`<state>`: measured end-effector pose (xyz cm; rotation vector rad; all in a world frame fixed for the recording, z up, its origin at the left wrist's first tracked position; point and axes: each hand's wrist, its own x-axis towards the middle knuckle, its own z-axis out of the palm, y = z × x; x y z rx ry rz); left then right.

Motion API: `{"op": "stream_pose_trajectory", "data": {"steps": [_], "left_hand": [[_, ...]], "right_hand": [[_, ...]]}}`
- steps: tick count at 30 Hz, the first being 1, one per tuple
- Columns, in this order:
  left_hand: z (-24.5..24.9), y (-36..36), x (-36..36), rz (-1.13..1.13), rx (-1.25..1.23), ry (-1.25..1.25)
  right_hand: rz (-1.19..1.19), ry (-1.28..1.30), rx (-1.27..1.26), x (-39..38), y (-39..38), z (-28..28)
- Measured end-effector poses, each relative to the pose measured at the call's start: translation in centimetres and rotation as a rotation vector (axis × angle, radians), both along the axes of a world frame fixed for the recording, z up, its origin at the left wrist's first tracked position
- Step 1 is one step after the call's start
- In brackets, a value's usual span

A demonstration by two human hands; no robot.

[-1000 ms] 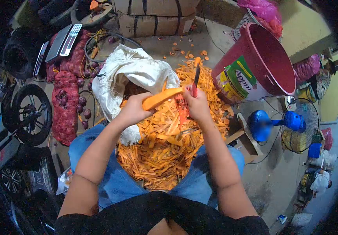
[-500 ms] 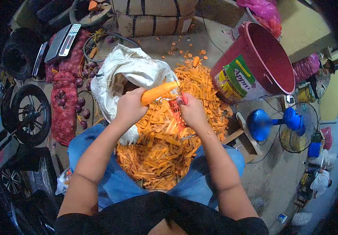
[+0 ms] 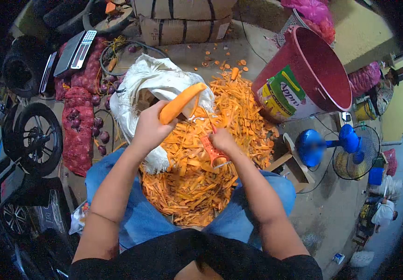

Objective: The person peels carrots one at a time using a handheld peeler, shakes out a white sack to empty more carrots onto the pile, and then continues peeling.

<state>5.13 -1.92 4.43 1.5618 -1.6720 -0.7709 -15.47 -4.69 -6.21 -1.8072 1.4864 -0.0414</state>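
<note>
A peeled orange carrot [image 3: 182, 103] is gripped at its lower end by my left hand [image 3: 151, 125], its other end slanting up to the right. My right hand [image 3: 223, 141] is closed around a red plastic peeler [image 3: 211, 151], which has holes in its body. A gap separates the tool from the carrot. Hanging near the carrot's far end is a thin orange strip [image 3: 194, 106]. Under both hands spreads a big heap of carrot peelings [image 3: 187, 196], reaching between my knees. Beside my left hand, an open white woven sack [image 3: 138, 77] lies with its mouth toward the heap.
To the right stand a large maroon bucket [image 3: 276, 79], a cardboard box [image 3: 292, 170] and a blue fan [image 3: 350, 144]. Left are red net sacks of onions [image 3: 77, 140], a scale [image 3: 75, 53] and a motorcycle wheel [image 3: 38, 137]. Strapped cartons [image 3: 183, 30] sit behind.
The carrot has been drawn away from the peeler and now tilts more steeply upward. My right hand and the peeler have moved slightly down and left.
</note>
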Motion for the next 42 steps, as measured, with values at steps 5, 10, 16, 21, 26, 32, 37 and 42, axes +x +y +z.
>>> {"op": "stream_pose_trajectory", "data": {"steps": [5,10,16,21,26,32,37,42], "left_hand": [[-4.0,-0.7,0.5,-0.153,0.316,-0.613],[-9.5,0.3,-0.8,-0.457,0.791,-0.990],[-6.7,-4.6,-6.3,-0.647,0.723,-1.047],[6.5,-15.7,-16.4,-0.516,0.101,-0.600],[16.9,-14.7,-19.3,-0.376,-0.692,-0.016],[3.0,-14.2,-10.4,-0.514,-0.215,-0.301],[-14.7,-8.2,1.7,-0.379,0.408,-0.470],[-27.2,-3.1,9.0,0.057,0.592,-0.455]], "right_hand": [[-0.585,-0.451,-0.051,-1.3,-2.1,3.1],[-0.910,-0.960,-0.346,-5.1,-3.6,8.9],[-1.030,-1.509,-0.294,-11.8,-3.5,11.9],[-1.268,-1.562,-0.450,-14.6,-3.3,11.7],[-1.306,-1.586,-0.387,-14.2,-3.4,12.1],[-1.235,-1.584,-0.282,-12.7,-3.4,12.4],[-1.152,-1.553,-0.201,-12.0,-3.8,11.7],[-1.161,-1.462,-0.152,-10.1,-4.5,11.1]]}}
